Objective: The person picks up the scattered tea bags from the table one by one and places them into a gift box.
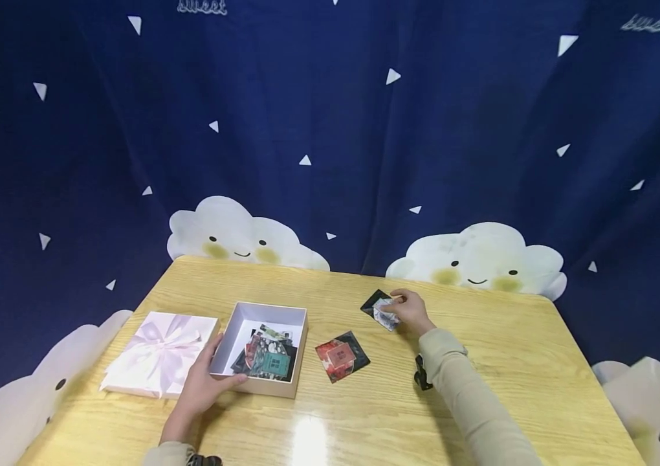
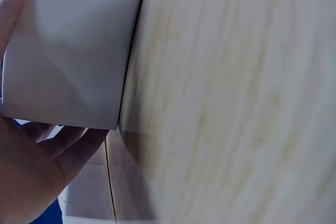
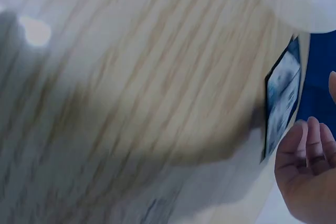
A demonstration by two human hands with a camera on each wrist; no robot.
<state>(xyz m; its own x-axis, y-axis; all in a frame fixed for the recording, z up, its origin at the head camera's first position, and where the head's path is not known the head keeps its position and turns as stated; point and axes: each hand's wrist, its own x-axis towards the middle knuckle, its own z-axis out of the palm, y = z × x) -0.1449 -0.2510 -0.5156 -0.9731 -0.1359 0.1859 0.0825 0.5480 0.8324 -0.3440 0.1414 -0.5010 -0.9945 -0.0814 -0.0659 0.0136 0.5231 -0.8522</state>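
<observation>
My left hand [image 1: 204, 382] grips the white open box [image 1: 264, 385] at its front left corner, thumb on the front side and fingers along the left side. In the left wrist view, fingers [image 2: 79, 150] curl round the box's wall [image 2: 73, 51]. Inside the box lie several small printed square packets [image 1: 274, 364], overlapping each other. Over at the far side of the table, my right hand [image 1: 411, 310] hovers at a black packet with a white-and-blue print [image 1: 385, 317]. The right wrist view shows its fingertips beside that packet [image 3: 283, 95], thumb and fingers apart.
Between the box and my right hand lies a red and black packet [image 1: 342, 356]. Left of the box sits a pale pink lid with a ribbon bow [image 1: 162, 349]. A dark blue curtain [image 1: 330, 129] with cloud prints hangs behind the wooden table [image 1: 516, 362].
</observation>
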